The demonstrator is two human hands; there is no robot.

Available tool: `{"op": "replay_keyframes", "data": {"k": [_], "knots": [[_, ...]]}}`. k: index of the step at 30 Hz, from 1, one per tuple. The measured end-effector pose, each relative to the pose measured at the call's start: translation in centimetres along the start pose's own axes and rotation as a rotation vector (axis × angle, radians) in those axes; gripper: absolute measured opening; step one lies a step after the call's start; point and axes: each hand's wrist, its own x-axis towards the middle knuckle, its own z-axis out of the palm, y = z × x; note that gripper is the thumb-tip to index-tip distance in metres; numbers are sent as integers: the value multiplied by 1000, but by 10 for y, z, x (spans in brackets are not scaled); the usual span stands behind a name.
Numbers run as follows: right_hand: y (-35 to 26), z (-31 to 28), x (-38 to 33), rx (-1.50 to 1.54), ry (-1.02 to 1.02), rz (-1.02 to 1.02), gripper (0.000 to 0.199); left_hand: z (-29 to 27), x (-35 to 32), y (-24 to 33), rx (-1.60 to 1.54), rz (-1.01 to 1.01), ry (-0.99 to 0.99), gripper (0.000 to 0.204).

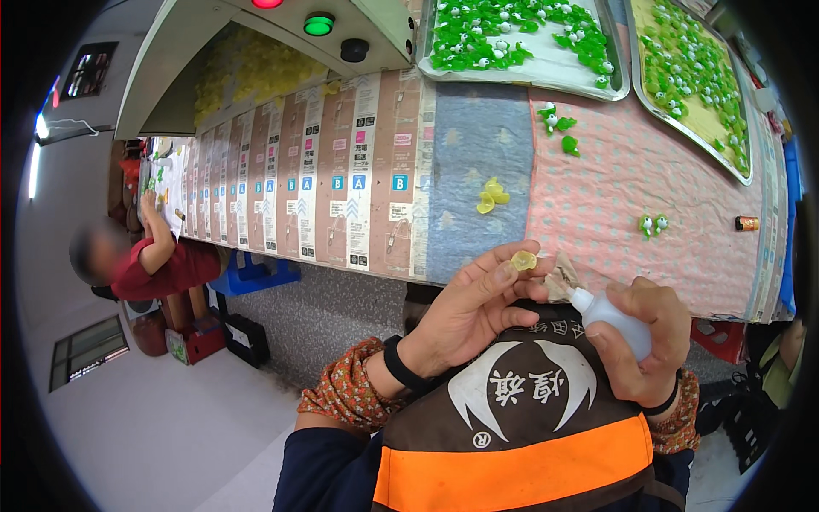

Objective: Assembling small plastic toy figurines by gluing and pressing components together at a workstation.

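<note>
Between the thumb and fingers of my left hand is a small yellow translucent plastic piece, cupped in shape. My right hand is wrapped round a white squeeze bottle, whose nozzle points left toward the yellow piece but stays apart from it. A crumpled beige tissue or cloth shows by the nozzle; I cannot tell what holds it. Beyond my left hand, a few loose yellow pieces lie on the blue cloth. Small green figures with white ball eyes lie on the pink cloth.
Two metal trays of green figures stand at the far side. A small dark cylinder lies at right. At left, a machine housing with lights covers heaped yellow pieces. A person in red works farther left.
</note>
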Motion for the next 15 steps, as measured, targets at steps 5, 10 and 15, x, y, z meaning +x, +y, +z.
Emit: {"op": "replay_keyframes", "data": {"k": [5, 10, 15], "knots": [[1, 6, -2, 37, 7, -21, 38, -2, 3, -3, -92, 35, -78, 36], [1, 12, 0, 80, 2, -26, 35, -8, 4, -7, -116, 123, -186, 42], [2, 19, -1, 86, 22, -20, 36, -8, 6, -9, -104, 168, -220, 43]]}}
